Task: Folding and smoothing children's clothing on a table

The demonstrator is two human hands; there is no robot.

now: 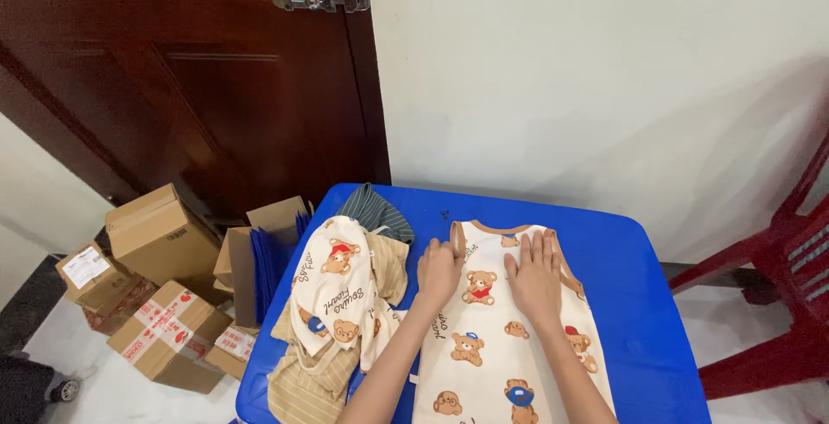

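Both grips lie flat: left hand (439,270) and right hand (535,275), fingers spread, press the bear-print garment (505,338) onto the blue tabletop (639,303).

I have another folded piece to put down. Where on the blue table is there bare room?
The blue plastic table is bare along its right side, right of the cream bear-print garment under the left hand and right hand, and along the far edge by the wall. The left side is crowded by the heap of bear-print and striped clothes.
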